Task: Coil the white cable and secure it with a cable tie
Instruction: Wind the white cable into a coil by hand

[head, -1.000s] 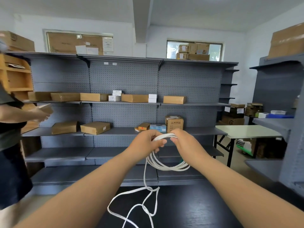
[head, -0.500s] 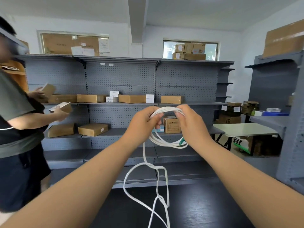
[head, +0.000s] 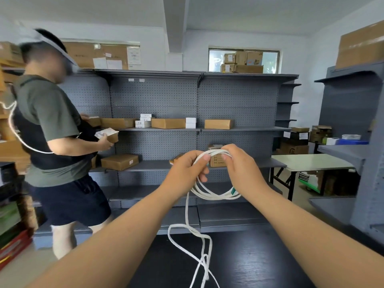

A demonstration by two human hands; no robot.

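Compared with half a second ago, the other person [head: 47,113], well to the left of the hands, stands further into view with a box in hand, while the grip on the coil looks unchanged. Nearer, the left hand [head: 186,170] pinches the top of the white cable [head: 215,197] between thumb and curled fingers. The gathered turns hang below and between both hands, and the right hand [head: 242,169] pinches the same bundle just beside the left. From under the left hand a loose tail [head: 187,210] drops toward the black table [head: 259,256] and crosses itself in what looks like a half-formed knot. Drawing it up into the next turn could, I judge, cinch that snarl tight. The turns differ in size, so a slack pinch might let some slide out. The tail's end runs off the bottom edge, and the right fingertips hide behind the strands. A small green piece [head: 233,191] below the right wrist is too small to identify, and no cable tie shows.
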